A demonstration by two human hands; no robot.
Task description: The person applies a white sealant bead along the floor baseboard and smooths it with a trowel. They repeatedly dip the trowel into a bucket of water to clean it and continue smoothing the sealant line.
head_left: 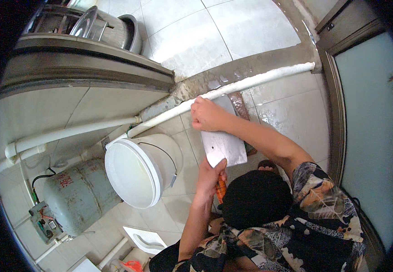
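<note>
A broad metal cleaver is tilted across a wet reddish-brown block, perhaps a whetstone, on the tiled floor. My left hand is closed around the cleaver's orange handle, its thumb near the heel of the blade. My right hand has its fingers curled over the far part of the blade and hides some of it. A small hole shows in the blade between my hands. Most of the block lies hidden under the blade and my right forearm.
A white pipe runs along the floor just beyond the block, beside a wet sill. At left stand a white bucket of cloudy liquid and a grey gas cylinder. A frosted glass door is at right. My black-clad knee is close to the handle.
</note>
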